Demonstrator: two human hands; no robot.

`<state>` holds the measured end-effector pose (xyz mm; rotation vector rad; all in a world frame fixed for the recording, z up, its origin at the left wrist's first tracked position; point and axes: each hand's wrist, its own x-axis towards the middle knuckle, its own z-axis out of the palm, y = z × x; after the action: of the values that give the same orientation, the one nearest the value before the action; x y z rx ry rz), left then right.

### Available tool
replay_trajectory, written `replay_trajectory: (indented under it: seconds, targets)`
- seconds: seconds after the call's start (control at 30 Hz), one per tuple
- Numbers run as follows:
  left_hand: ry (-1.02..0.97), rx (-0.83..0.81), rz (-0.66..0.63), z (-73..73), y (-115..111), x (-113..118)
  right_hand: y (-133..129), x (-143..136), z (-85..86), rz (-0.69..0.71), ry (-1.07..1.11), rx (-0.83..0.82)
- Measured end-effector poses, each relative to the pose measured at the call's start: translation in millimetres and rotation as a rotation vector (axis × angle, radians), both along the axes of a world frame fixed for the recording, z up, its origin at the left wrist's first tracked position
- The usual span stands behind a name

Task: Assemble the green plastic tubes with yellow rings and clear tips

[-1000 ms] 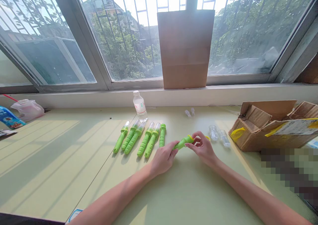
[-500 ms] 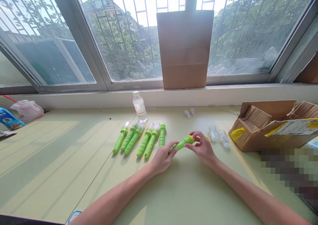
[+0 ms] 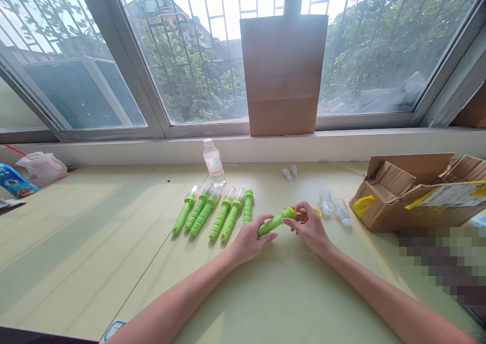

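A green ribbed plastic tube (image 3: 274,224) with a yellow ring at its upper end slants up to the right between my hands. My left hand (image 3: 248,240) is closed around its lower end. At the ringed end, the fingers of my right hand (image 3: 310,227) are pinched on the tube. A loose-looking yellow ring (image 3: 317,212) shows just behind my right hand. Left of my hands lie several green tubes (image 3: 230,221) with clear tops, and one green tube (image 3: 248,207) without a clear top. Two clear plastic cups (image 3: 342,213) lie to the right.
A torn cardboard box (image 3: 387,209) stands at the right. Behind the tubes is a water bottle (image 3: 213,162). Two small clear pieces (image 3: 287,174) lie near the wall. A cardboard sheet (image 3: 283,75) leans on the window. A blue packet (image 3: 15,182) and pink bag (image 3: 43,169) sit far left.
My left fingers have shifted on the tube, with the thumb now lower and more of the green body showing. My right hand stays at the ringed end, barely moved.
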<state>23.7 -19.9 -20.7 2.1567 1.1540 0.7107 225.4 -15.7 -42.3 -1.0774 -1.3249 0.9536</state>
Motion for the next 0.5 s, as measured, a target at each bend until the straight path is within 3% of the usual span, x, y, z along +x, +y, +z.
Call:
replay_trajectory:
  seconds: [0.2,0.5]
  targets:
    - [0.024,0.121,0.076,-2.4,-1.4,1.1,-0.5,-0.2,-0.5,0.020,0.007,-0.022]
    - [-0.076,0.008,0.053,4.1,-1.2,-0.5,-2.3,-1.1,-3.0,0.058,-0.007,-0.025]
